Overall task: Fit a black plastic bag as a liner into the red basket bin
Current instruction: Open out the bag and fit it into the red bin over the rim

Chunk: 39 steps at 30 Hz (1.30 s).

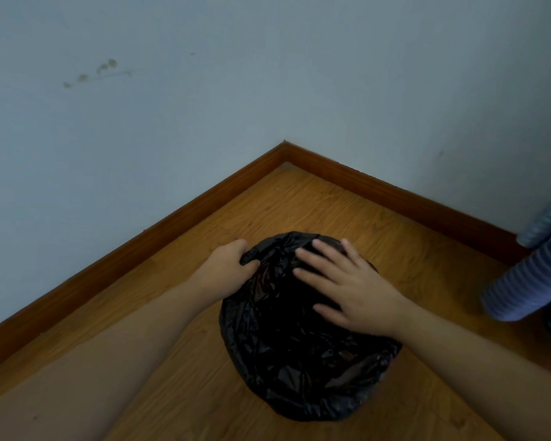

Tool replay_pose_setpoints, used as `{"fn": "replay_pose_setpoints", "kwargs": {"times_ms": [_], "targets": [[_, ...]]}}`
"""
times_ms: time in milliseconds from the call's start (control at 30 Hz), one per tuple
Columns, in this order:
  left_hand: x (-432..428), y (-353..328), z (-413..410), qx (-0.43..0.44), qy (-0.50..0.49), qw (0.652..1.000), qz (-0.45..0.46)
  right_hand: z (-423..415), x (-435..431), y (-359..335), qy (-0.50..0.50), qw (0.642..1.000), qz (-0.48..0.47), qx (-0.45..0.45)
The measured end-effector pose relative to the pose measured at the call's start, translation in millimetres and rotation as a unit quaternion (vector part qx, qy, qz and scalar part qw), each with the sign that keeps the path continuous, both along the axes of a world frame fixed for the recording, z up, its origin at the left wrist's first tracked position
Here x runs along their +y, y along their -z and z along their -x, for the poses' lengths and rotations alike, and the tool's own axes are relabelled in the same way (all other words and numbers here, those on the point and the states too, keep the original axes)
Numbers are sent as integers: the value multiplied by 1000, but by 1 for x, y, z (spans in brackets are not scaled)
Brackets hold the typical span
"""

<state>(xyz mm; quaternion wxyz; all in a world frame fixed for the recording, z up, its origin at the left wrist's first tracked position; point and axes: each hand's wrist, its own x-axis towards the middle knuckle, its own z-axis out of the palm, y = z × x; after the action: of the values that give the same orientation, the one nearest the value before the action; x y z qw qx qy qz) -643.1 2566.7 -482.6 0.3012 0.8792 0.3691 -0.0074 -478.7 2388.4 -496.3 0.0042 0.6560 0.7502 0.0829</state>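
Item: black plastic bag. It is being seen crumpled and glossy, spread over a rounded form that is standing on the wooden floor near the corner of the room. The red basket bin is not being shown anywhere; whether it is sitting under the plastic cannot be told, since every visible surface of the form is being covered by the bag.

Item: left hand. It is being held at the bag's far-left edge, with the fingers curled closed around a bunched fold of the plastic, the thumb being pressed against the same fold. The bare forearm is being extended from the lower left.

Item: right hand. It is being laid flat on the upper part of the bag, palm down, with the fingers spread open and straight, nothing being gripped. The thumb is being rested on the plastic toward the near side.

Item: skirting board. Dark wood, it is being run along the foot of both walls and is being joined at the corner behind the bag.

Item: walls. Pale blue-grey, the left one is being marked by a few small brownish stains.

Item: striped fabric. Blue and white, it is being seen at the right edge, apart from the bag.
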Motion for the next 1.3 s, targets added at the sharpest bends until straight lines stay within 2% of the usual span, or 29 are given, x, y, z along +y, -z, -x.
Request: {"fn": "replay_pose_setpoints", "kwargs": {"times_ms": [100, 267, 367, 467, 633, 733, 833, 900, 1000, 1100, 1200, 1300], "targets": [[-7, -7, -6, -1, 51, 999, 9, 8, 5, 8, -32, 995, 48, -83], [-16, -13, -12, 24, 93, 995, 9, 8, 1, 19, 18, 983, 133, -125], [-19, -19, -18, 23, 103, 994, 6, 6, -3, 40, 20, 985, 158, -72], [-22, -24, -23, 11, 114, 993, -1, 5, -4, 54, 41, 983, 171, -57], [-21, -23, -25, -5, 109, 994, -25, 4, -3, 55, 67, 975, 213, 7], [-15, -19, -22, -6, 95, 995, -25, 9, -3, 46, 54, 984, 150, 77], [-9, -17, -18, -14, 66, 997, -27, 18, -6, 43, 45, 988, 131, 71], [-6, -17, -16, -18, 54, 998, -41, 20, -8, 47, 78, 978, 189, 35], [-8, -18, -18, -38, 58, 996, -60, 14, -6, 52, 138, 936, 320, -40], [-15, -17, -20, -73, 64, 992, -79, 10, -5, 56, 150, 913, 371, -73], [-15, -14, -21, -88, 51, 991, -92, 10, -6, 54, 155, 924, 346, -41], [-6, -8, -17, -97, 1, 992, -84, 8, -6, 45, 153, 951, 264, 43]]}}
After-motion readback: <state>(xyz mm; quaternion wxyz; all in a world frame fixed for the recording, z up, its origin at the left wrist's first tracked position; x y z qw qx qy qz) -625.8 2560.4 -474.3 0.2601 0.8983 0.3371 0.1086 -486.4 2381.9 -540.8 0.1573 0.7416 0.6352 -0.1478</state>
